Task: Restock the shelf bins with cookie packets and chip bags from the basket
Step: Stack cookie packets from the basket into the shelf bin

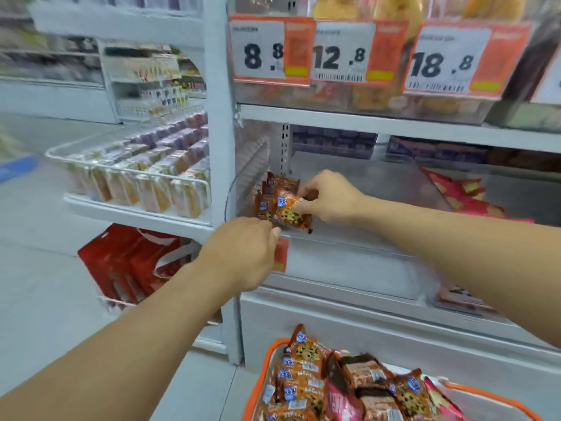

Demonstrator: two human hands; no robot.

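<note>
Clear shelf bin [349, 256]: left end holds a few cookie packets [274, 202] stacked against the clear divider; the floor of the bin to their right is bare up to red chip bags [464, 196] at the far right. Right hand [329, 197] reaches in over the front lip, fingers pinching the orange front packet [290, 212]. Left hand [246, 253] sits at the front edge, fingers curled; its grasp cannot be told. Orange basket [498, 396] below holds more packets. Price tags [340, 53] read 8.8, 12.8, 18.8.
</note>
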